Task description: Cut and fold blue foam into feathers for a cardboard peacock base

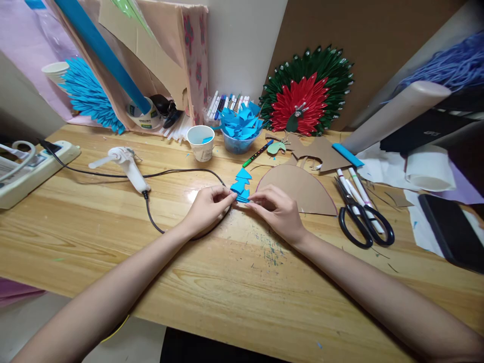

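Note:
Between my hands is a small stack of folded blue paper pieces (242, 184), its nearest piece low by my fingertips. My left hand (210, 207) pinches the stack's near left side between thumb and fingers. At its near right edge, my right hand (278, 209) has thumb and fingertips closed on the blue paper. Just right of the stack lies a brown cardboard half-disc (298, 186) with a purple outline. Behind, a clear bowl (242, 144) is heaped with blue paper pieces, beside a paper cup (200, 143) with a blue scrap inside.
A white hot glue gun (128, 169) rests at left, its black cord looping by my left hand toward the power strip (41, 169). Black-handled scissors (365, 222) and markers lie right, near a phone (449, 232). Behind stands a red and green paper peacock (306, 96).

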Demonstrator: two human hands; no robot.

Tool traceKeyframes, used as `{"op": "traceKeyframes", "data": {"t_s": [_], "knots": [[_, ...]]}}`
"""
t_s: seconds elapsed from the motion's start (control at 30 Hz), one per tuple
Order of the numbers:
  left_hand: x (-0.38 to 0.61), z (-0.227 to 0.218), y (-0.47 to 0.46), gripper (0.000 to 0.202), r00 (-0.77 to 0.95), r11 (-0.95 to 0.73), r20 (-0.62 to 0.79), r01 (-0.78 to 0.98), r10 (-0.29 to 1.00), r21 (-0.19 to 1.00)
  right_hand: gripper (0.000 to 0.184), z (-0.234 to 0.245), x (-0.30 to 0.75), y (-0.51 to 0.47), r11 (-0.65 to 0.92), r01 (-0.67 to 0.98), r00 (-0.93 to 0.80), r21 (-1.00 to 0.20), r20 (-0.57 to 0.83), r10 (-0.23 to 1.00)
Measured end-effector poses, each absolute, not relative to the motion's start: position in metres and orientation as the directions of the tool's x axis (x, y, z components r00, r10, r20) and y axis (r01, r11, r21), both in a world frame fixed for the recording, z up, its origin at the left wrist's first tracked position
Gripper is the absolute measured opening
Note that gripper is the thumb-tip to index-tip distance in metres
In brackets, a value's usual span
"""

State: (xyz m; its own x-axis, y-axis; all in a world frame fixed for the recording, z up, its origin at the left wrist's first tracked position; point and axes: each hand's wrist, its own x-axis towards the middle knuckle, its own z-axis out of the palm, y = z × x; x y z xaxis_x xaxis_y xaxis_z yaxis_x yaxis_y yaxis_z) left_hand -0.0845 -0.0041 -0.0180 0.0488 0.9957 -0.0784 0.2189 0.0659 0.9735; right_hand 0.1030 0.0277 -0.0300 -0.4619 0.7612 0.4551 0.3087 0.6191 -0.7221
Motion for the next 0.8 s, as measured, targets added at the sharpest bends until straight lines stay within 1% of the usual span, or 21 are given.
{"op": "traceKeyframes", "data": {"t_s": [0.3,0.6,0.8], "knots": [[-0.0843,-0.0208,-0.0039,0.027,0.054,0.004,-0.019,0.252,0.998,0.968,0.005,-0.0288,0.1030,0.0281,0.626,0.327,-0.469,-0.708,0.453,0.758],[-0.0837,-0.0193,-0.0042,0.026,0.050,0.003,-0.017,0.261,0.999,0.965,0.006,-0.0268,0.1029,0.0272,0.620,0.330,-0.471,-0.712,0.445,0.762],[-0.0835,-0.0197,-0.0045,0.026,0.012,0.030,-0.035,0.264,0.999,0.964,0.008,-0.0261,0.1024,0.0265,0.625,0.339,-0.482,-0.703,0.440,0.758]]}}
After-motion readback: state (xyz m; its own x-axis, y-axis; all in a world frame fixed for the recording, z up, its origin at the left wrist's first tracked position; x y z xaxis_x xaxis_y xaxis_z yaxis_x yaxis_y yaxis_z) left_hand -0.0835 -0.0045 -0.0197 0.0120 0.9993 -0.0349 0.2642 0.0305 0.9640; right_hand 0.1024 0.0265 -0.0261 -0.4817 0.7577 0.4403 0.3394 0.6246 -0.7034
